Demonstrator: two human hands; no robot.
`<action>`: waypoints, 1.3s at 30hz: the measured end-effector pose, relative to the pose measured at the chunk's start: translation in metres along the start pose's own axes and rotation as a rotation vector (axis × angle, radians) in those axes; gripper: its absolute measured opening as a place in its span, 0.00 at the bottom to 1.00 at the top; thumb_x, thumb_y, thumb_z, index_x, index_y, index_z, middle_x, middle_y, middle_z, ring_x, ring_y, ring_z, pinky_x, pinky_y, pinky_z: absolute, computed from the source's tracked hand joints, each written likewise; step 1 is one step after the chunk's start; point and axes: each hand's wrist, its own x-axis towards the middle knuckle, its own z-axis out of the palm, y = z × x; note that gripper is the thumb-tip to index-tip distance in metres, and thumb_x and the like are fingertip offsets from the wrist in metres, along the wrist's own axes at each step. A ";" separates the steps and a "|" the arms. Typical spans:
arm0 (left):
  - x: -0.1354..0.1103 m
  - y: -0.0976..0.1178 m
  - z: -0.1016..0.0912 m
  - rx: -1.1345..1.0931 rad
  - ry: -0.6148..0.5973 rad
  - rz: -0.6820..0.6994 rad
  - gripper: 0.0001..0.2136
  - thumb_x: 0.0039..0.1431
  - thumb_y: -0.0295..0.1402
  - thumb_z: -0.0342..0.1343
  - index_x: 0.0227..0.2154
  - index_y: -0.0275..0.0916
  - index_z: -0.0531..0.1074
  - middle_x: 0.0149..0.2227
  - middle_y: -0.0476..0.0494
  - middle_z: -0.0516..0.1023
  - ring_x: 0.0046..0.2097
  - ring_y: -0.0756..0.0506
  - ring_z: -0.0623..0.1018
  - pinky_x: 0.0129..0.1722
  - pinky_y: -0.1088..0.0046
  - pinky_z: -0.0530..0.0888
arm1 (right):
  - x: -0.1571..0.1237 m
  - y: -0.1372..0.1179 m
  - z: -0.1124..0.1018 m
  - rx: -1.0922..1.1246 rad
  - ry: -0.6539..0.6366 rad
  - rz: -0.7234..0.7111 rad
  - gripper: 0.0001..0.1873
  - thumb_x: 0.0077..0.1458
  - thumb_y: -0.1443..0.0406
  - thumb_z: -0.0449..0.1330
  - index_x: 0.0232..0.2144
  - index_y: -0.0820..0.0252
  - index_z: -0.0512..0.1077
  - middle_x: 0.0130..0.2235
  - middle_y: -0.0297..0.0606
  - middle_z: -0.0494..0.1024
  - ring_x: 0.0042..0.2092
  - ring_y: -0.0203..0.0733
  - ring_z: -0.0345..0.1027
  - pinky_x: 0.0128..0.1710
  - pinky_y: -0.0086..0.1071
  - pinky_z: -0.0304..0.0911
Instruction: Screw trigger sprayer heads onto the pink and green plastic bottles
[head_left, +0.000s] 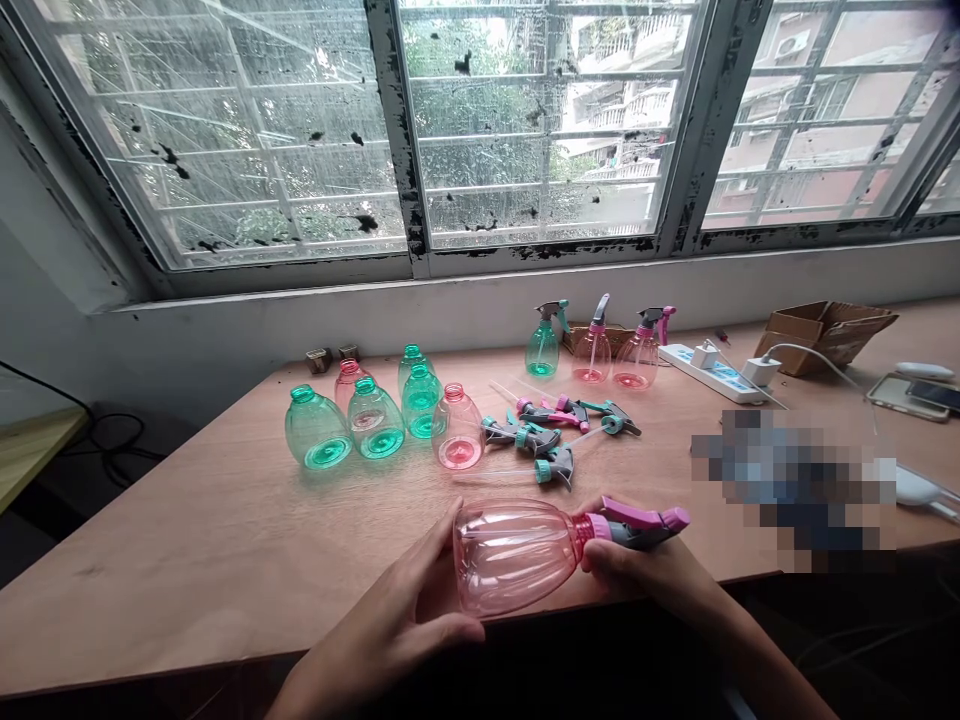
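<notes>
I hold a pink see-through spray bottle on its side over the near edge of the wooden table. My left hand wraps around the bottle's base. My right hand grips its neck, under the pink and grey trigger head fitted on it. Both hands are closed on the bottle.
Several capless green and pink bottles stand at mid-table. Loose trigger heads lie beside them. Three assembled spray bottles stand near the wall. At the right are a power strip, a cardboard box and phones.
</notes>
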 end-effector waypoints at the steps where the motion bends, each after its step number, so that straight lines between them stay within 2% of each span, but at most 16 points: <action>1: 0.000 -0.001 0.000 0.006 0.001 -0.002 0.43 0.61 0.41 0.65 0.71 0.54 0.45 0.73 0.48 0.52 0.72 0.34 0.55 0.71 0.52 0.53 | 0.000 0.000 0.000 0.005 0.000 -0.001 0.20 0.51 0.54 0.72 0.39 0.59 0.73 0.26 0.32 0.80 0.24 0.37 0.69 0.25 0.30 0.64; 6: 0.000 -0.009 0.000 -0.008 -0.016 0.038 0.42 0.66 0.39 0.59 0.72 0.55 0.37 0.74 0.48 0.52 0.71 0.35 0.58 0.71 0.51 0.54 | -0.001 0.001 0.000 0.021 0.005 0.016 0.21 0.50 0.52 0.72 0.39 0.59 0.73 0.25 0.31 0.78 0.24 0.37 0.69 0.25 0.30 0.64; 10: -0.001 -0.005 0.000 -0.011 -0.004 0.022 0.47 0.61 0.40 0.65 0.72 0.53 0.36 0.74 0.47 0.49 0.72 0.34 0.55 0.71 0.52 0.54 | -0.001 -0.001 0.001 0.016 0.009 0.020 0.22 0.49 0.51 0.72 0.38 0.59 0.73 0.25 0.31 0.78 0.25 0.37 0.69 0.25 0.30 0.64; 14: -0.001 0.000 -0.001 -0.007 -0.021 -0.004 0.44 0.61 0.43 0.64 0.72 0.49 0.42 0.74 0.46 0.49 0.73 0.34 0.52 0.71 0.52 0.52 | -0.001 -0.004 0.002 -0.046 0.021 0.014 0.23 0.50 0.49 0.71 0.38 0.58 0.72 0.25 0.32 0.78 0.25 0.39 0.69 0.26 0.31 0.64; 18: 0.000 -0.002 -0.001 -0.017 0.007 -0.026 0.43 0.60 0.42 0.65 0.72 0.50 0.47 0.74 0.46 0.49 0.73 0.33 0.52 0.71 0.51 0.52 | -0.001 -0.005 0.002 -0.070 0.028 0.014 0.24 0.50 0.47 0.70 0.38 0.58 0.72 0.25 0.32 0.78 0.25 0.39 0.69 0.26 0.33 0.65; 24: -0.001 -0.005 0.001 -0.056 -0.008 0.019 0.41 0.64 0.38 0.62 0.72 0.55 0.41 0.74 0.49 0.51 0.72 0.35 0.56 0.71 0.52 0.54 | -0.001 -0.003 0.001 -0.038 0.009 0.018 0.24 0.49 0.49 0.71 0.39 0.58 0.72 0.26 0.32 0.79 0.25 0.39 0.69 0.26 0.32 0.64; 28: 0.002 -0.002 0.001 -0.093 -0.037 0.071 0.44 0.66 0.35 0.59 0.72 0.54 0.31 0.73 0.45 0.54 0.70 0.35 0.61 0.70 0.51 0.57 | -0.001 -0.002 0.001 -0.044 0.005 0.024 0.22 0.50 0.50 0.71 0.39 0.58 0.72 0.26 0.32 0.78 0.25 0.38 0.68 0.25 0.31 0.64; 30: 0.003 0.001 0.000 -0.107 -0.024 0.058 0.43 0.66 0.37 0.59 0.72 0.52 0.33 0.72 0.44 0.56 0.71 0.34 0.60 0.70 0.50 0.57 | -0.001 -0.002 0.000 -0.048 0.000 0.019 0.22 0.50 0.50 0.71 0.39 0.57 0.72 0.26 0.32 0.78 0.25 0.39 0.69 0.26 0.31 0.64; 34: 0.002 0.002 0.000 -0.101 0.002 0.019 0.39 0.64 0.40 0.61 0.72 0.49 0.45 0.72 0.46 0.56 0.72 0.32 0.54 0.71 0.51 0.55 | -0.001 -0.001 -0.001 -0.059 -0.005 0.020 0.22 0.49 0.49 0.71 0.39 0.58 0.73 0.27 0.32 0.79 0.26 0.40 0.70 0.26 0.32 0.64; 39: 0.000 -0.002 0.000 -0.085 -0.043 0.047 0.49 0.58 0.40 0.68 0.72 0.51 0.39 0.74 0.45 0.51 0.72 0.31 0.53 0.71 0.50 0.53 | -0.001 0.001 -0.001 -0.050 -0.016 0.022 0.22 0.50 0.50 0.71 0.39 0.58 0.73 0.27 0.33 0.79 0.26 0.40 0.69 0.26 0.31 0.64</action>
